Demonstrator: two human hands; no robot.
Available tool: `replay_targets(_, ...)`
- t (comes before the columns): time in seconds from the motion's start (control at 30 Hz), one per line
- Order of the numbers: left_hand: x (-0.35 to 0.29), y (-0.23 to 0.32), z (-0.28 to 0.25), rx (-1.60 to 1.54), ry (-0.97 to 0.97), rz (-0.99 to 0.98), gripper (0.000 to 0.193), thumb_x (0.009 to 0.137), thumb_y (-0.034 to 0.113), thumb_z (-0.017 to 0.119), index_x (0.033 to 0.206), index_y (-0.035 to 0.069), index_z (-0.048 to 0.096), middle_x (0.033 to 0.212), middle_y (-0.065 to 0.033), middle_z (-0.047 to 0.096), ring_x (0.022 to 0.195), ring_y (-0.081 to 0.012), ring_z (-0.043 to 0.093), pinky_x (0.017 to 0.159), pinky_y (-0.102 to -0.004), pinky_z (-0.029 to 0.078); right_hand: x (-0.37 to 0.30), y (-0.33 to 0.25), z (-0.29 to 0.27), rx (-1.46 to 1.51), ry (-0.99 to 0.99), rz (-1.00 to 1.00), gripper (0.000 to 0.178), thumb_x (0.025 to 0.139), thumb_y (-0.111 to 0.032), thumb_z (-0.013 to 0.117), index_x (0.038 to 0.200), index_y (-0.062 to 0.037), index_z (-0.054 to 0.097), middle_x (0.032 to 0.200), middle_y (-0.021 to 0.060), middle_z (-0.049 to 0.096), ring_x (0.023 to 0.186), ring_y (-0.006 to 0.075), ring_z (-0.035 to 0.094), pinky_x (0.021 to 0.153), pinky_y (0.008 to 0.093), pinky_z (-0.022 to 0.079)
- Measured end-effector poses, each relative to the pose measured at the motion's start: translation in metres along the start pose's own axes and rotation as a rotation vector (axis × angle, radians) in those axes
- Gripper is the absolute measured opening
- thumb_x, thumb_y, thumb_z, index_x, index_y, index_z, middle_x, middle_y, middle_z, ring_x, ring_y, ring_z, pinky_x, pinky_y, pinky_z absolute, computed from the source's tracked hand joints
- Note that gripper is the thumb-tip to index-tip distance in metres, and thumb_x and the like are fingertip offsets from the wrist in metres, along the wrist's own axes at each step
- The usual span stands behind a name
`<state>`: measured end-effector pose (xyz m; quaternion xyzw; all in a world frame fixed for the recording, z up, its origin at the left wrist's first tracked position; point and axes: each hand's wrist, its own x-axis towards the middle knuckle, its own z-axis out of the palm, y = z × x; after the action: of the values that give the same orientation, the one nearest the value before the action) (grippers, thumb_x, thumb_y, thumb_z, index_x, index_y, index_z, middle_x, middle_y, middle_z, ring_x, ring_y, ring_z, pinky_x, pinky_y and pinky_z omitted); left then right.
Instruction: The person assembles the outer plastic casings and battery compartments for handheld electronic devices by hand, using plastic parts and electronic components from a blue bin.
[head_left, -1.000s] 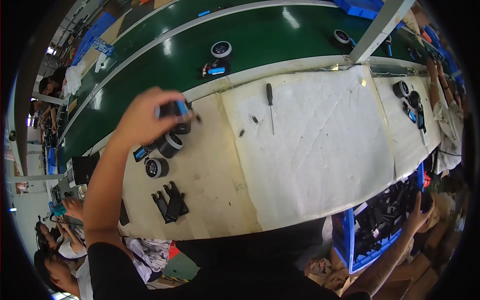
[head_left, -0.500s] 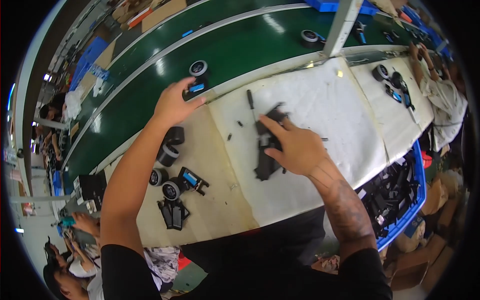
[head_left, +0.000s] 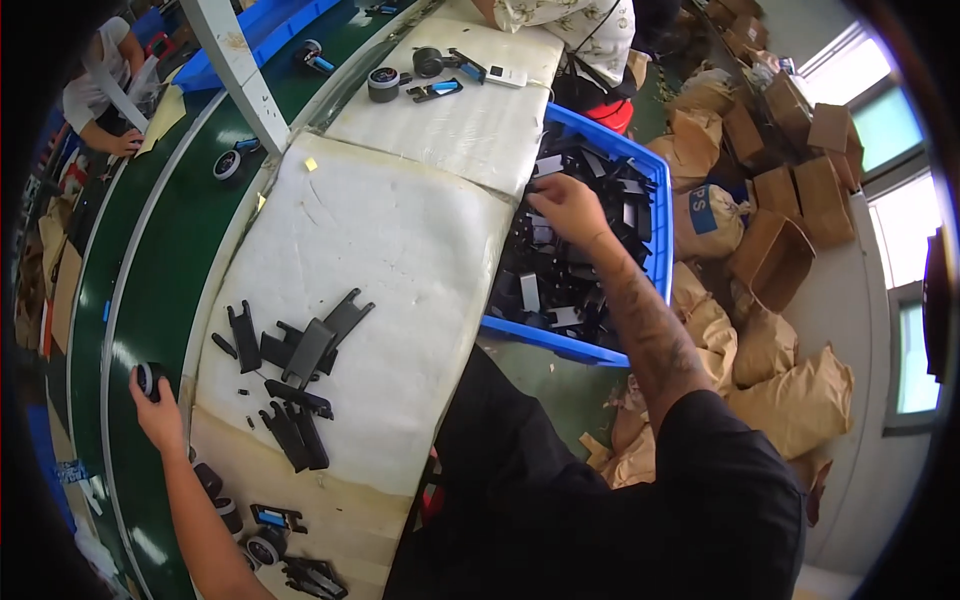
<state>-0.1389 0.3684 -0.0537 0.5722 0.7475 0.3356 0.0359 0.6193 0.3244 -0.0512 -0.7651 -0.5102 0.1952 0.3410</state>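
My left hand [head_left: 160, 422] is over the green conveyor at the left, its fingers closed round a small black wheel [head_left: 151, 381] with a pale rim. Far to the right, my right hand [head_left: 568, 208] reaches over a blue bin [head_left: 655, 250] full of black plastic parts [head_left: 575, 265]. Its fingertips are pinched together at the bin's table-side edge, and what they grip is too small to make out. Between my hands, a loose pile of black plastic brackets [head_left: 311, 350] lies on the white-covered table [head_left: 390, 240], with more black pieces [head_left: 293, 433] beside it.
Several wheels [head_left: 265, 545] and a bracket with a blue strip [head_left: 278, 517] lie at the near left. A metal post [head_left: 235, 75] rises beside the conveyor [head_left: 165, 240]. Another person [head_left: 560, 15] is beyond the table. Brown sacks [head_left: 790, 400] and cartons line the right.
The view has swung to the right. My right hand has left the black parts on the table for the blue bin. My left hand, open before, has closed on a wheel.
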Motion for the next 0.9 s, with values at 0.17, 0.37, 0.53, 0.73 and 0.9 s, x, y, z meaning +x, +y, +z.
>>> replay_targets(0.17, -0.040, 0.043, -0.056, -0.273, -0.097, -0.024, 0.055, 0.099, 0.014, 0.062, 0.151, 0.012, 0.045, 0.130, -0.0143, 0.064, 0.109, -0.0203, 0.064, 0.096, -0.0315, 0.049, 0.003, 0.096, 0.001, -0.269, -0.334, -0.060, 0.110, 0.066, -0.053, 0.090, 0.154, -0.0110, 0.040, 0.134, 0.0321, 0.058, 0.128, 0.0416, 0.057, 0.108, 0.0434, 0.047)
replay_targets(0.37, -0.196, 0.173, -0.113, -0.155, -0.366, 0.018, 0.064, 0.089, -0.002, 0.063, 0.150, 0.004, 0.046, 0.140, -0.0185, 0.055, 0.121, -0.0274, 0.059, 0.107, -0.0371, 0.045, 0.023, 0.069, 0.098, -0.594, -0.256, 0.136, 0.092, 0.067, -0.028, 0.082, 0.150, -0.0331, 0.042, 0.166, 0.0247, 0.014, 0.143, 0.0616, 0.024, 0.106, 0.0622, 0.047)
replay_targets(0.53, -0.287, 0.195, -0.100, 0.102, -0.356, 0.132, 0.068, 0.077, 0.011, 0.076, 0.141, 0.002, 0.056, 0.105, -0.0201, 0.065, 0.092, -0.0373, 0.062, 0.083, -0.0445, 0.051, -0.014, 0.027, 0.090, -0.550, -0.217, 0.152, 0.085, 0.069, -0.034, 0.082, 0.146, -0.0246, 0.049, 0.137, 0.0184, 0.054, 0.121, 0.0453, 0.057, 0.095, 0.0498, 0.056)
replay_targets(0.73, -0.323, 0.184, -0.075, 0.158, -0.272, 0.131, 0.067, 0.078, 0.015, 0.077, 0.141, 0.004, 0.057, 0.099, -0.0170, 0.065, 0.089, -0.0367, 0.059, 0.081, -0.0445, 0.050, -0.010, 0.047, 0.095, -0.575, -0.218, -0.102, 0.058, 0.071, -0.035, 0.082, 0.123, -0.0198, 0.063, 0.114, 0.0148, 0.067, 0.101, 0.0405, 0.067, 0.086, 0.0495, 0.058)
replay_targets(0.9, -0.322, 0.156, -0.073, 0.345, -0.164, 0.019, 0.066, 0.083, 0.020, 0.072, 0.145, 0.007, 0.054, 0.126, -0.0215, 0.060, 0.123, -0.0430, 0.051, 0.107, -0.0562, 0.034, -0.015, 0.061, 0.087, -0.532, -0.263, -0.301, 0.036, 0.073, -0.031, 0.079, 0.104, -0.0170, 0.071, 0.100, 0.0132, 0.071, 0.090, 0.0373, 0.070, 0.081, 0.0474, 0.058)
